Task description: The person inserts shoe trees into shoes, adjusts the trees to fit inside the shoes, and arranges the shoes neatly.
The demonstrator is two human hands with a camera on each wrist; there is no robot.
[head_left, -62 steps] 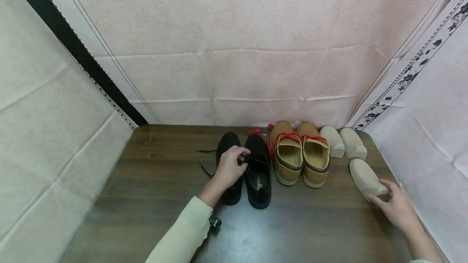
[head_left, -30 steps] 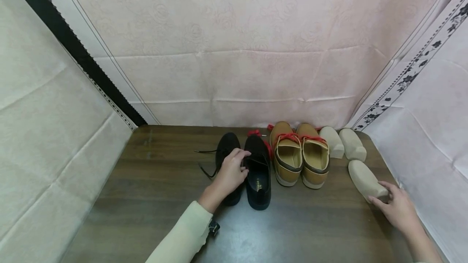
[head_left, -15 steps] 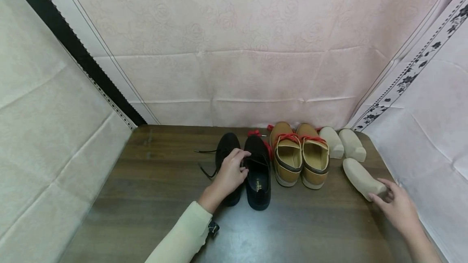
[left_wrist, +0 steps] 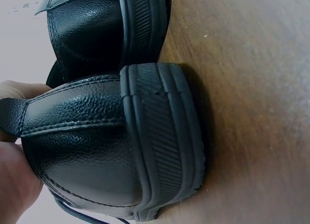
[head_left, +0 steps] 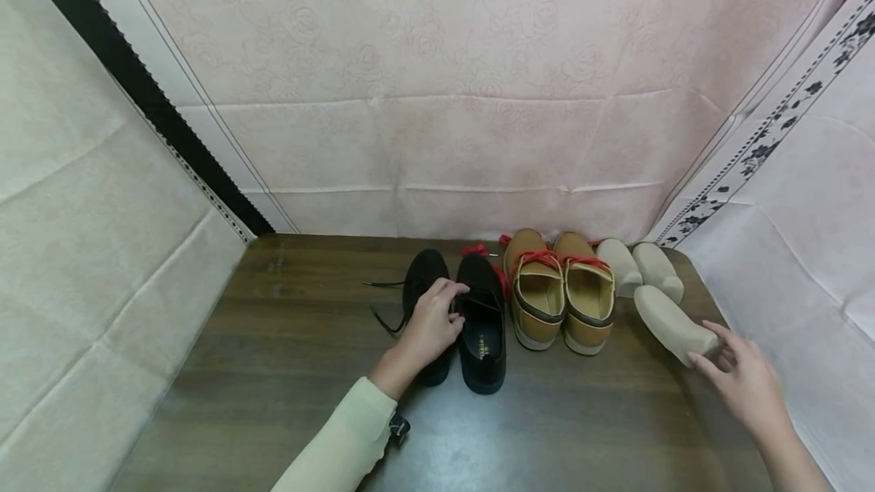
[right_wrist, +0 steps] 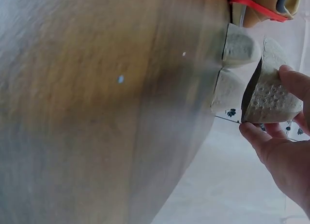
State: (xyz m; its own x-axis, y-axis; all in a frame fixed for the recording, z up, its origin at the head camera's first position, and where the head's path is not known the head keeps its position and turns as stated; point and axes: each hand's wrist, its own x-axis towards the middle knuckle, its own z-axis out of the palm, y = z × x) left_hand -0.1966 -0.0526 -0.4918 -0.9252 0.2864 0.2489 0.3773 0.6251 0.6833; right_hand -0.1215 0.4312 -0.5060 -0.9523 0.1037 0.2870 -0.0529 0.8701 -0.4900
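Observation:
In the head view, my left hand (head_left: 429, 325) lies over the left black shoe (head_left: 425, 268), fingers loosely bent towards the right black shoe (head_left: 483, 355). The left wrist view shows the leather heel (left_wrist: 87, 156) in front of part of that hand; I see nothing held in its fingers. At the right, my right hand (head_left: 741, 378) pinches the heel end of a beige moulded shoe insert (head_left: 670, 321) between thumb and fingers. In the right wrist view the insert (right_wrist: 273, 88) is tilted, its dark open underside edge showing, and it appears raised off the wooden table.
Two tan shoes (head_left: 564, 287) with red laces stand right of the black pair. Two more beige inserts (head_left: 639, 268) lie side by side by the right wall cloth (head_left: 800, 249). A red lace (head_left: 478, 249) lies behind the shoes, and a black lace (head_left: 386, 317) trails left.
My right hand has moved slightly up and left with the insert, whose toe end has swung left and away towards the two other inserts. My left hand has stayed nearly still.

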